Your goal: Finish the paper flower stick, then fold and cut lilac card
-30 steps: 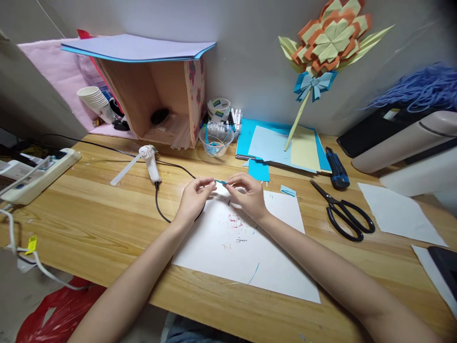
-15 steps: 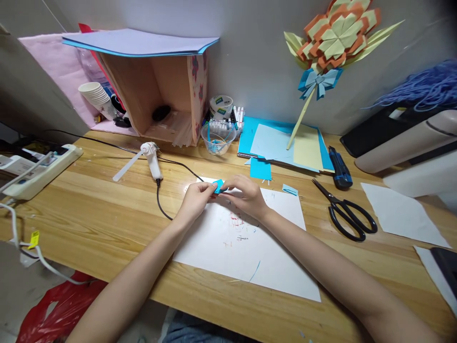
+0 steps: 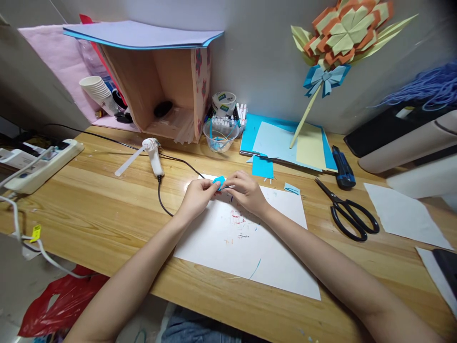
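Observation:
Between thumb and fingers, my left hand [image 3: 197, 194] pinches a small folded piece of blue paper [image 3: 219, 181]. My right hand [image 3: 247, 191] is closed at the right edge of that same piece, its fingertips bent together; a thin dark edge shows between them. Both hands are above the top part of a marked white sheet [image 3: 271, 252]. Beyond them lies a blue paper square [image 3: 262, 167] with small white strips at its lower edge. A small light-blue folded paper [image 3: 292, 189] rests at the sheet's upper right corner.
Black-handled scissors [image 3: 348, 212] and a blue utility knife [image 3: 343, 167] lie to the right. A hot glue gun [image 3: 153, 157] with a black cord stands on the left. Behind are an open box [image 3: 171, 81], a plastic bowl [image 3: 221, 138], stacked coloured paper [image 3: 274, 138] and a paper flower [image 3: 348, 35].
The view has shifted slightly. My hands stay together around the blue paper, with the right fingertips changing their pinch a little at its right edge.

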### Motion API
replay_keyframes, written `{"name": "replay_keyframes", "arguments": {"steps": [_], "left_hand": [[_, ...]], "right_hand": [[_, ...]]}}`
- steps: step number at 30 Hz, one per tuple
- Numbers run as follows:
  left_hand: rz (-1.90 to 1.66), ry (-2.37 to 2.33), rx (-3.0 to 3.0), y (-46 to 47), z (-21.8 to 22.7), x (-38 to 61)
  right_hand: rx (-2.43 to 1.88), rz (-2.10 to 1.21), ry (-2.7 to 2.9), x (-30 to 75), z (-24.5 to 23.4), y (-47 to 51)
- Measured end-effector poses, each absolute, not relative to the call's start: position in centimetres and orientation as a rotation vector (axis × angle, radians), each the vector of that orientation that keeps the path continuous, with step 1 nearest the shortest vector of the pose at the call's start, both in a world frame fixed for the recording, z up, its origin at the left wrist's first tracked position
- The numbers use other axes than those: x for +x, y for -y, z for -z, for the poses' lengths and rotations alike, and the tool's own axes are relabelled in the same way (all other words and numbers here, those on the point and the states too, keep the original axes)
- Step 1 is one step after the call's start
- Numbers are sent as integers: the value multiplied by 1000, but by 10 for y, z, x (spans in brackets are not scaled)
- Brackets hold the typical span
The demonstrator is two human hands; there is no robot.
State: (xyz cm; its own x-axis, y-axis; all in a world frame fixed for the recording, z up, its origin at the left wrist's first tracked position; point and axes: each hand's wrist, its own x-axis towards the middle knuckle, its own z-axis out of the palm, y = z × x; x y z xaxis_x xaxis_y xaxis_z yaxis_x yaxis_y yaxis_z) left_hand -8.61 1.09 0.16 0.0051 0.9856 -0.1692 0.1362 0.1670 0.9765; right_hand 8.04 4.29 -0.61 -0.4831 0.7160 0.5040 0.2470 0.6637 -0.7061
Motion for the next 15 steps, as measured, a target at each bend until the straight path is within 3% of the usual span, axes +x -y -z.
{"name": "replay_keyframes", "arguments": {"steps": [15], "left_hand": [[-995,-1315,1066,-10,-1,-85]], "right_hand": [[-840,-652,2090,77,6,-38]]}}
